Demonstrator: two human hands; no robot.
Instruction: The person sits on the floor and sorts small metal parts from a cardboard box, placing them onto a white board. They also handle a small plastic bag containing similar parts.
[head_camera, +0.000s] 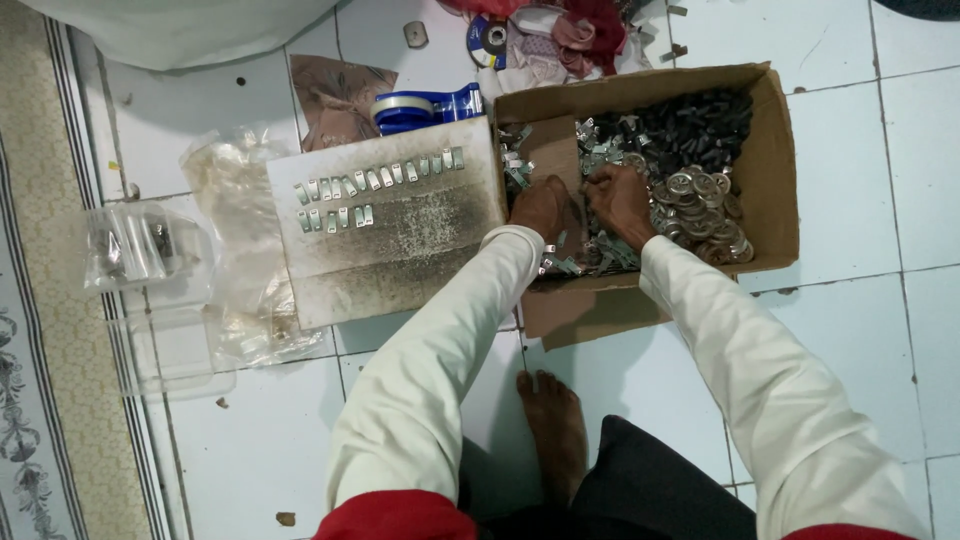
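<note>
Foot: a bare foot (555, 430) on the white tile floor (880, 300), nearest the camera, between two cream sleeves.
Left hand: the left hand (540, 207) is curled knuckles-up over the small metal clips (600, 250) in the cardboard box (775, 150); fingers tucked under, so whether it grips a clip cannot be told.
Right hand: the right hand (620, 200), just at its 3 o'clock, has fingers bent down into the same heap — its hold is hidden too.
Clips' place: the box's near-left part; silvery rings (700, 205) at 3 o'clock of the hands, dark pieces (700, 120) at 1 o'clock.
Board: at 9 o'clock, a stained board (390, 235) with two rows of clips (375, 185) laid side by side.
Doing it well: probably best to pinch one clip at a time, shake off tangled neighbours, and keep the rows even.
Farther out: blue tape dispenser (425, 106) at 11 o'clock; clear plastic bags (235, 200) beyond the board.
</note>
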